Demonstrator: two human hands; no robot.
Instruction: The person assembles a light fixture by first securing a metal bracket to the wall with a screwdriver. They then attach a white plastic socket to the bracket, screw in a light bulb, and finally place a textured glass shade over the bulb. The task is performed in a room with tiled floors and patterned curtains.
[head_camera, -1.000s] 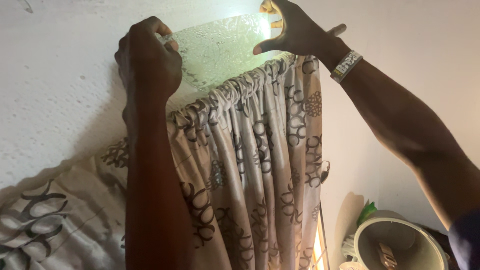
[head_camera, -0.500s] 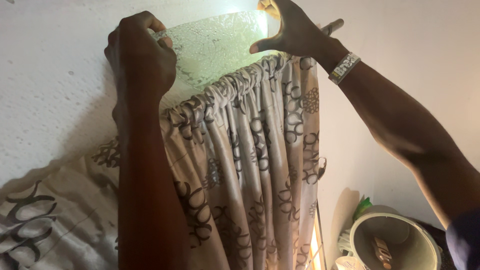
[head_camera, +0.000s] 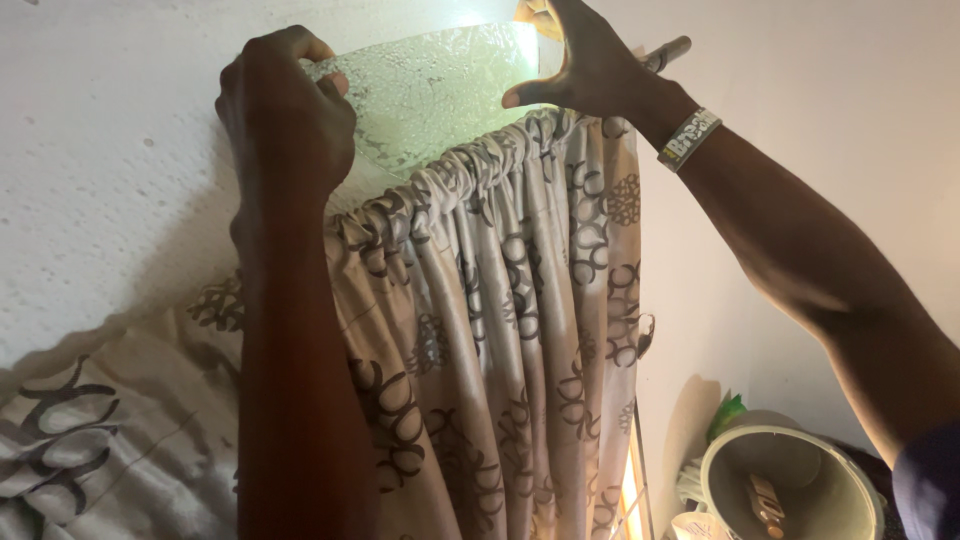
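I look up at a textured frosted glass pane (head_camera: 430, 85) above a curtain rod. My left hand (head_camera: 285, 105) grips the pane's left edge, fingers curled over it. My right hand (head_camera: 590, 65) holds the pane's right edge, thumb spread against the glass; a beaded band (head_camera: 690, 138) sits on that wrist. Below the pane a cream curtain (head_camera: 500, 330) with grey-brown ring patterns hangs gathered on a rod, whose end (head_camera: 668, 53) pokes out behind my right hand. The top of the pane runs out of view.
White rough wall (head_camera: 110, 170) fills the left and right. A pale green bucket-like container (head_camera: 790, 485) with a small object inside sits at lower right, next to green items (head_camera: 727, 413). A bright slit of daylight (head_camera: 630, 490) shows at the curtain's lower edge.
Both hands and the pane sit slightly higher and further left in view than a second ago; the grip on the pane looks the same.
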